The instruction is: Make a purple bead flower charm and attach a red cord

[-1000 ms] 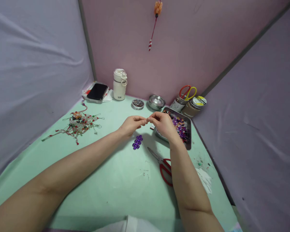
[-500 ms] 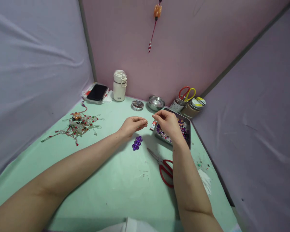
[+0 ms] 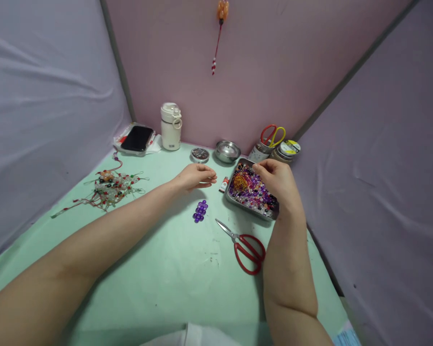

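Note:
My left hand (image 3: 193, 177) hovers just above the green table, fingers pinched together on something too thin to make out. A small cluster of purple beads (image 3: 199, 211) lies below it. My right hand (image 3: 277, 179) reaches over the metal tray of mixed beads (image 3: 234, 200), its fingertips curled and pinched near the tray's far edge. Whether a bead is between them is hidden. Red-handled scissors (image 3: 248, 249) lie shut on the table beside my right forearm.
At the back stand a white bottle (image 3: 171, 126), a phone (image 3: 136, 138), a round tin (image 3: 199, 154), a steel bowl (image 3: 226, 151) and jars holding scissors (image 3: 271, 138). A pile of beaded strands (image 3: 110, 187) lies at left. A beaded tassel (image 3: 218, 33) hangs on the pink wall.
My hands were together above the purple cluster; the right hand has moved away to the right, over the bead tray. The left hand stayed pinched in place.

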Demonstrator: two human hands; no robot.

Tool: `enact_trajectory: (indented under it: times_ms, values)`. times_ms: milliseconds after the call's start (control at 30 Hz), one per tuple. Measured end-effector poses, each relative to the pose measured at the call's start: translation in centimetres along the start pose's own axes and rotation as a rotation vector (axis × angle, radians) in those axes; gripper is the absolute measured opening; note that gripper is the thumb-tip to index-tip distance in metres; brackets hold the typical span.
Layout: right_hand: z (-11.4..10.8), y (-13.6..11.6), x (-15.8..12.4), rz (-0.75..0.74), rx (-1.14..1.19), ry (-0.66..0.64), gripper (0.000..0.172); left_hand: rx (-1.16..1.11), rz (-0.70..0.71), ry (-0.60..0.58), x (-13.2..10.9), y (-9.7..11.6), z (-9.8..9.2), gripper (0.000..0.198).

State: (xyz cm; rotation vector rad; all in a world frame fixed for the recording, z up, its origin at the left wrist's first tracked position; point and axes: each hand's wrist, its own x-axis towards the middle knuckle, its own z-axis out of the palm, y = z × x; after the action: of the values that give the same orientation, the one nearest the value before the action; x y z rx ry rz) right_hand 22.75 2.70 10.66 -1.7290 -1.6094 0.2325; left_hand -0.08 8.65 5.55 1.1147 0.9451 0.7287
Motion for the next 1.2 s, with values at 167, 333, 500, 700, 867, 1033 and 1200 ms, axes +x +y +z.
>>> enact_trajectory:
  times_ms: [167, 333, 500, 700, 867, 1033, 1200]
  values:
    - [-0.6, 0.5, 0.1, 0.023, -0.076, -0.033, 0.027, 0.045, -0.064, -0.047, 0.7, -0.2, -0.6, 0.028]
    - [-1.3, 2.3, 0.4, 0.070, -0.233, -0.102, 0.012, 0.035, -0.058, -0.030, 0.7, -0.9, -0.7, 0.031]
    - [-1.9, 5.7, 1.1, 0.201, -0.387, -0.168, 0.010, 0.011, -0.034, 0.015, 0.5, -1.1, -0.7, 0.034]
    - [-1.3, 9.4, 1.6, 0.354, -0.461, -0.186, 0.010, -0.029, -0.023, 0.060, 0.5, -1.3, -0.8, 0.037]
    - [-0.4, 11.1, 1.7, 0.469, -0.537, -0.171, 0.012, -0.029, -0.038, 0.047, 0.4, -1.4, -0.6, 0.033]
    - [0.4, 11.6, 1.5, 0.488, -0.595, -0.133, 0.016, -0.025, -0.049, 0.048, 0.2, -1.2, -0.4, 0.030]
    - [1.6, 12.4, 1.4, 0.456, -0.611, -0.079, 0.018, -0.027, -0.055, 0.044, -0.1, -1.0, -0.1, 0.029]
